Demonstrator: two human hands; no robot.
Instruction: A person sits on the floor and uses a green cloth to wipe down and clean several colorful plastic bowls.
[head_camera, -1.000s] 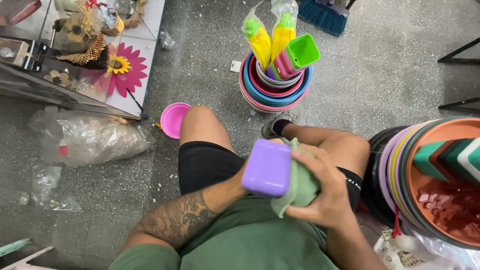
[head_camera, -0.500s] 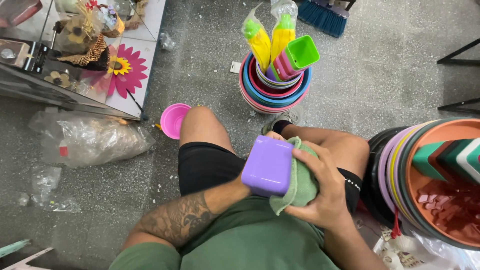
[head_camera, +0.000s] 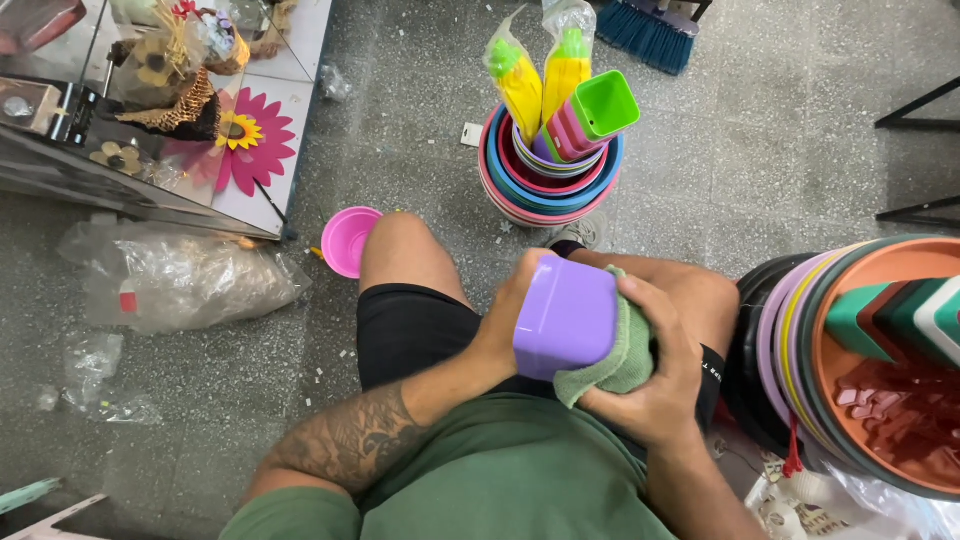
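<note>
Far left of the fingers, a crumpled clear plastic bag (head_camera: 180, 275) lies on the speckled floor (head_camera: 400, 130), its contents too blurred to make out. Above it a glass shelf (head_camera: 130, 190) with a pink paper flower (head_camera: 245, 145) is cut off by the frame's edge. Nearer, just left of the person's bare knee, a small pink pot (head_camera: 348, 240) sits on the floor, partly hidden behind the leg.

The left hand (head_camera: 510, 320) grips the left side of a purple square pot (head_camera: 566, 316) — its fingers are closed round the pot's far edge, mostly hidden behind it. The pot rests above the lap, tilted, base toward the camera. The right hand (head_camera: 660, 375) presses a green cloth (head_camera: 620, 360) against the pot's right side, fingers curled over the cloth; the palm is out of sight beneath it.

Beyond the fingers stands a stack of coloured round bowls (head_camera: 550, 175) holding two wrapped yellow pieces (head_camera: 545, 75) and nested square pots (head_camera: 590, 115). A blue broom (head_camera: 650, 25) is cut off at the top. To the right, a stack of large round basins (head_camera: 800, 350) runs out of the frame — what fills it is hard to tell.
</note>
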